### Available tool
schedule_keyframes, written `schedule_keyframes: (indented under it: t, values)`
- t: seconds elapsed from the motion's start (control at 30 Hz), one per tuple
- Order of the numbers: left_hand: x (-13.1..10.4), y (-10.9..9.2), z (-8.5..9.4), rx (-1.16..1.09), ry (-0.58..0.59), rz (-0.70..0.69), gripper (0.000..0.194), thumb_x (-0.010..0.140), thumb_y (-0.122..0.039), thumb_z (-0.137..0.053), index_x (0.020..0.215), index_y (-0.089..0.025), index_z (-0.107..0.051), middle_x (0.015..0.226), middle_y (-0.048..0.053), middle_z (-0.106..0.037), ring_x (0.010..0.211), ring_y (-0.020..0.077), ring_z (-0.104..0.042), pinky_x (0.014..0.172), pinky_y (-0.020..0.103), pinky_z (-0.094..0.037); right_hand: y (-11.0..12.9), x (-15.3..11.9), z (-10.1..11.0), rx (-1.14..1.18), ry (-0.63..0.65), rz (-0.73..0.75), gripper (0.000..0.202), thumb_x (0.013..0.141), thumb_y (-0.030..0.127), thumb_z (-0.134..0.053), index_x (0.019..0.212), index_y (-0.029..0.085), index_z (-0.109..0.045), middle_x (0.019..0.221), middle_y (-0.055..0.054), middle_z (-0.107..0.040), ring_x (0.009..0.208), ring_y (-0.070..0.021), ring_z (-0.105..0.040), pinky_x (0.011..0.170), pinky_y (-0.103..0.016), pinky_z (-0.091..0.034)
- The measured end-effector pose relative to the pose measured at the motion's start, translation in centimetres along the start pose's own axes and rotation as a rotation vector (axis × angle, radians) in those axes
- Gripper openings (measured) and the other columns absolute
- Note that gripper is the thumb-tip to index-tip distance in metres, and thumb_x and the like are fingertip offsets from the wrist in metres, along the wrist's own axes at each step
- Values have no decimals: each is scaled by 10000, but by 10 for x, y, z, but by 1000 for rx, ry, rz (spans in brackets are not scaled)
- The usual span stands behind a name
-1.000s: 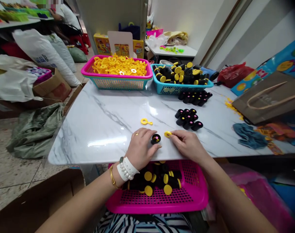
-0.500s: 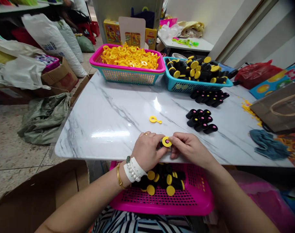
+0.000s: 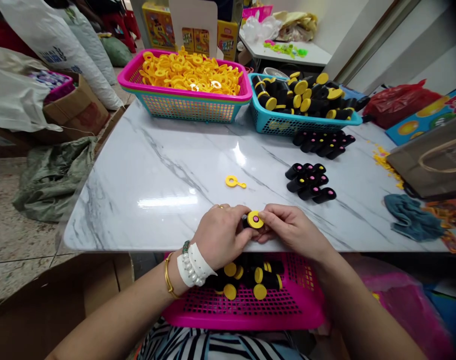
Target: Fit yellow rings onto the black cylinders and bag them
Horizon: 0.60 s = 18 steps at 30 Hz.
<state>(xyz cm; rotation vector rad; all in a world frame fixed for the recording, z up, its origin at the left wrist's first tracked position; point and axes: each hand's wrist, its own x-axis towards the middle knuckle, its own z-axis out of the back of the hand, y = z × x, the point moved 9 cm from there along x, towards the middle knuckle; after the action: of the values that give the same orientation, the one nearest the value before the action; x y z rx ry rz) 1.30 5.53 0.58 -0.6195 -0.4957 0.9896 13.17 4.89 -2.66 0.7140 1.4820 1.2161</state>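
Observation:
At the table's front edge my left hand is closed round a small black cylinder. A yellow ring sits against the cylinder's end, with a pink dot showing through the hole. My right hand pinches the ring's right side, thumb at its edge; its other fingers are partly hidden behind. A loose yellow ring with a short knobbed handle lies on the marble-patterned table beyond my hands. Below them, a pink basket holds several black cylinders with yellow ends.
Black cylinders with pink or yellow dots stand in a near group and a far group. Behind are a pink basket of yellow ringed pieces and a blue basket of yellow-ended cylinders. A paper bag and denim cloth lie right.
The view has shifted slightly, so the table and baskets appear a little displaced. Both hands keep their hold on the cylinder and ring, with the right fingers slightly further under the ring.

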Motion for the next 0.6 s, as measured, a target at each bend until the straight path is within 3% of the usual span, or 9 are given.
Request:
schedule_keyframes:
  t: [0.13, 0.3, 0.4, 0.5, 0.6]
  values:
    - [6, 0, -4, -235, 137, 77, 267, 922, -389, -525, 928, -182, -693, 610, -20, -622, 534, 104, -530, 531, 234, -391, -5, -2, -1, 10, -2, -44, 354, 827, 510, -651, 708, 178, -614, 675, -12, -684, 641, -150, -703, 628, -247, -612]
    - [15, 8, -2, -226, 53, 142, 260, 916, -307, -516, 771, -159, -672, 560, -17, -592, 536, 97, -515, 515, 209, -377, -11, -2, 0, 21, -44, -28, 380, 848, 531, -624, 721, 175, -591, 682, -22, -693, 637, -153, -712, 639, -263, -616]
    - [8, 6, -5, -305, 64, 91, 280, 953, -303, -462, 858, -170, -689, 582, -23, -609, 545, 92, -534, 545, 209, -406, -14, -1, -2, 26, -28, -23, 391, 860, 538, -609, 742, 166, -586, 670, -17, -685, 627, -142, -703, 613, -247, -603]
    - [0, -3, -6, -351, 93, -20, 175, 918, -253, -542, 1025, -207, -671, 696, -39, -656, 598, 85, -559, 602, 208, -431, -14, 0, -2, 31, 1, -19, 417, 870, 561, -584, 765, 157, -587, 631, -5, -662, 558, -116, -664, 562, -225, -574]
    - [-3, -4, -8, -268, 81, -34, 187, 825, -151, -627, 998, -209, -669, 702, -47, -649, 608, 94, -559, 603, 215, -421, -14, -1, -1, -10, 20, -36, 453, 863, 603, -566, 781, 158, -572, 619, -12, -662, 499, -112, -635, 494, -210, -527]
